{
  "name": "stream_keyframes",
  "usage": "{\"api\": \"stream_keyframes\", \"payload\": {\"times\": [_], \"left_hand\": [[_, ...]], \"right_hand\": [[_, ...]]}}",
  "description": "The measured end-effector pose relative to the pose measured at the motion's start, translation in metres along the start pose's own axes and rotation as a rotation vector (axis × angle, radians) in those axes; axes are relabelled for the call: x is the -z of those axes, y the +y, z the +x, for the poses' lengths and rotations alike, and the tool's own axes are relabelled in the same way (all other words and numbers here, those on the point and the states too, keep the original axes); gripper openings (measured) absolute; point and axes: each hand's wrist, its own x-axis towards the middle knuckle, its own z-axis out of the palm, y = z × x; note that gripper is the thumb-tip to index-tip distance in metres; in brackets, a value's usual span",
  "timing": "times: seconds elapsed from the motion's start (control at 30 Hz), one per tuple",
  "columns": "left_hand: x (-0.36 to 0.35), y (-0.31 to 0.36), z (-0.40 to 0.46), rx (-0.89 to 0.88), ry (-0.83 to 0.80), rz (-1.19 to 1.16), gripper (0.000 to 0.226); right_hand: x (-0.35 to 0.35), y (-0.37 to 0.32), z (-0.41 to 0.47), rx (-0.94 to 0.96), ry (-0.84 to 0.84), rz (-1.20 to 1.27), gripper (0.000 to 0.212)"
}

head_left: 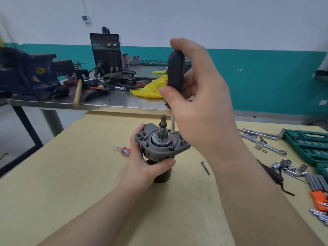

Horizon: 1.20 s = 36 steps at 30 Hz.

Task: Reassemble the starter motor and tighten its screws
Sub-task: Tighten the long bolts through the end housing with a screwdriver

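Note:
The starter motor (160, 144) stands upright on the wooden table (71, 174), grey flange and pinion shaft on top, black body below. My left hand (147, 160) grips its body just under the flange. My right hand (197, 96) holds the black handle of a screwdriver (174, 71) above the motor. Its steel shaft runs straight down, and the tip sits in a screw hole (171, 148) on the flange's right side. A loose long bolt (205, 167) lies on the table to the right of the motor.
A small red-handled screwdriver (124, 150) lies left of the motor. Ratchets, wrenches and sockets (284, 166) are scattered at right beside green tool cases (308, 142) and orange-held hex keys (321, 199). Behind stands a metal bench (110, 102) with a vise, welder, hammer and yellow cloth.

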Motion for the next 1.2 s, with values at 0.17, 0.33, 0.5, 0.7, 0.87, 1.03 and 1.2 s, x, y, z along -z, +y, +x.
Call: {"api": "stream_keyframes", "payload": {"times": [0.17,0.33,0.5,0.7,0.87,1.03,1.2], "left_hand": [[0.0,-0.001,0.0,-0.001,0.011,0.003,0.108],[0.002,-0.005,0.002,0.012,-0.013,0.039,0.115],[0.002,-0.006,0.002,-0.001,-0.02,0.072,0.122],[0.0,-0.013,0.004,0.009,-0.038,0.066,0.126],[-0.001,-0.014,0.003,-0.022,-0.033,0.058,0.126],[-0.003,-0.016,0.0,-0.053,-0.027,0.073,0.129],[0.0,-0.017,0.0,-0.049,-0.047,0.092,0.128]], "right_hand": [[-0.007,0.002,0.001,0.024,0.081,-0.091,0.057],[0.001,0.003,0.007,-0.129,-0.043,0.295,0.044],[0.012,-0.001,0.009,-0.134,-0.18,0.464,0.056],[0.005,-0.002,0.009,-0.079,-0.075,0.321,0.068],[-0.003,-0.004,0.005,-0.03,0.078,-0.006,0.05],[-0.004,-0.007,0.005,0.047,0.219,-0.213,0.036],[0.012,-0.002,0.012,-0.104,-0.083,0.268,0.029]]}}
